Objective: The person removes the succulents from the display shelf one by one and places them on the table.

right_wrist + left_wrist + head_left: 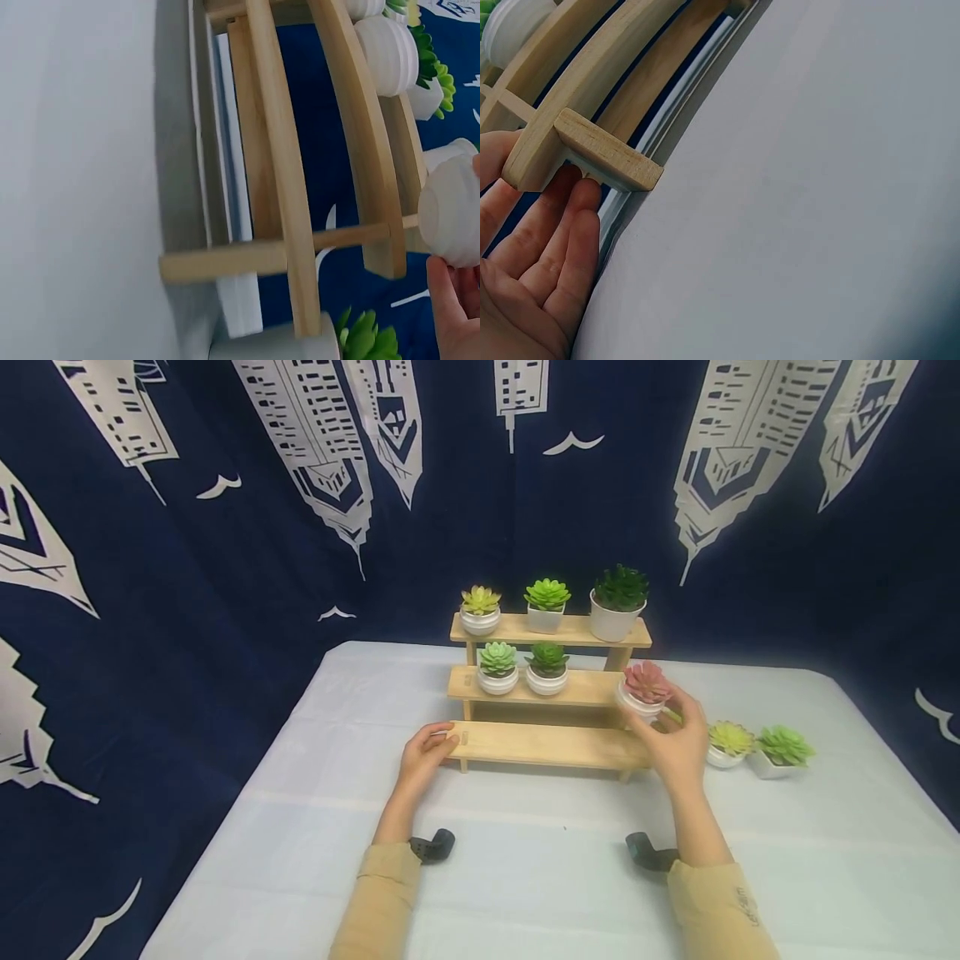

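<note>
A three-tier wooden plant stand (pixel 540 745) stands on the table. My left hand (pixel 423 756) grips the left end of its lowest board, thumb above and fingers beneath, as the left wrist view shows. With my right hand (pixel 678 743) I hold a pink succulent in a white ribbed pot (pixel 647 685) by the right end of the middle board. In the right wrist view the white pot (pixel 450 210) looks tilted; whether it touches the board I cannot tell. A pale green succulent (pixel 498 667) and a darker one (pixel 547 668) sit farther left on that tier.
On the top tier are a yellow-green succulent (pixel 480 610), a bright green one (pixel 546 604) and a larger dark green plant (pixel 617 603). Right of the stand, a yellow succulent (pixel 729 743) and a green one (pixel 782 752) rest on the white tablecloth (pixel 525 860). A navy curtain (pixel 450 543) hangs behind.
</note>
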Motion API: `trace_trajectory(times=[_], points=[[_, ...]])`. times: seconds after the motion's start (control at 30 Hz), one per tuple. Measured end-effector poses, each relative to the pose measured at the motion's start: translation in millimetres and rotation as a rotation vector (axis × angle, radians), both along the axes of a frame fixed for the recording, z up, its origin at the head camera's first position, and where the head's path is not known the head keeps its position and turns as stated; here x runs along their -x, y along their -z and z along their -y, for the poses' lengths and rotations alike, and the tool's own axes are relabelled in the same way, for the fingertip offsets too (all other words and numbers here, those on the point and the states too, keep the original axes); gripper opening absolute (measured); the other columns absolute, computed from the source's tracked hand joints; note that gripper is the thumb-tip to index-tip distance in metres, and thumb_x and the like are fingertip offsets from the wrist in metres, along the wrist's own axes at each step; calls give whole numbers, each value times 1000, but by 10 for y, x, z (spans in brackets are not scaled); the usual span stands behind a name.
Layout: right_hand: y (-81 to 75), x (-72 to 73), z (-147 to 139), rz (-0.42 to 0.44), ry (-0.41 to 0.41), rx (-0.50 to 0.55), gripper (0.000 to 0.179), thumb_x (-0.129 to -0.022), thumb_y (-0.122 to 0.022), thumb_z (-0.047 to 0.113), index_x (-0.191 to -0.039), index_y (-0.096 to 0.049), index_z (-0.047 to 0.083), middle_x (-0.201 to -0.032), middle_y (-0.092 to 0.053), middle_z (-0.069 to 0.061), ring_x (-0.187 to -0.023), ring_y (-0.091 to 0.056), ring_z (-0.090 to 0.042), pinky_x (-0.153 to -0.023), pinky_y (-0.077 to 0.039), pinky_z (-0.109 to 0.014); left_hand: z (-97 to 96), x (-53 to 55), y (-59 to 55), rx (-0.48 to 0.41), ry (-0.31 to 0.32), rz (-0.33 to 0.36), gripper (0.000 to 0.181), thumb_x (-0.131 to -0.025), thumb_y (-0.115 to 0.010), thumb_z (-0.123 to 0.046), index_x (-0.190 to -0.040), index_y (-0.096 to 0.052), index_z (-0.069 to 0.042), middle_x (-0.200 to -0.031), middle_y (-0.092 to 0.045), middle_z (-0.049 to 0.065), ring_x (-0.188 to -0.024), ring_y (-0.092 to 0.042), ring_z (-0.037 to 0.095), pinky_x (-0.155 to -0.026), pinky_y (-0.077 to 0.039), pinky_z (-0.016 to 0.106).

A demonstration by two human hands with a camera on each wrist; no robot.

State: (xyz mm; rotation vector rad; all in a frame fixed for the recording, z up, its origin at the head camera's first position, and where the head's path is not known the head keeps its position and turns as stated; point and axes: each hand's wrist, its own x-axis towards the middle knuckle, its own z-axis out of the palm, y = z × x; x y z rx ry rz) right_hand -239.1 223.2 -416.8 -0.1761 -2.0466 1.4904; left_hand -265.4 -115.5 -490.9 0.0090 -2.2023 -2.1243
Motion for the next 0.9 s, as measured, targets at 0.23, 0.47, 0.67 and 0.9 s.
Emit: trace_trajectory(times=[0.23, 0.47, 0.67, 0.9], points=[[34, -132, -167, 70, -41, -34, 63, -74, -79, 8, -130, -50, 3, -123, -51, -7, -108, -52, -13, -89, -46, -19, 5, -3, -3, -2, -7, 13, 31, -86, -67, -14, -116, -62, -4, -105, -66, 15, -82, -62, 15, -69, -53, 29], [86, -319, -345, 136, -59, -136, 65, -74, -79, 7, -131, -48, 0, -122, -51, -6, -105, -47, -3, -86, -43, -11, -2, 1, 4, -11, 4, 7, 31, -87, -67, -14, -116, -61, -3, -105, -66, 16, -81, -62, 15, -69, -53, 30], [159, -490, -482, 139, -112, -206, 66, -75, -79, 6, -132, -45, -3, -125, -49, -14, -105, -42, 3, -84, -40, -5, -14, -1, -8, -13, 8, 0, 31, -87, -67, -14, -115, -61, -2, -106, -66, 16, -81, -62, 15, -69, -54, 30], [236, -664, -634, 158, -207, -305, 69, -77, -77, 7, -133, -41, -10, -127, -46, -27, -98, -38, 14, -79, -39, -1, -15, -5, -19, -12, 9, 0, 33, -87, -67, -15, -116, -61, -2, -106, -65, 17, -80, -62, 13, -70, -54, 30]])
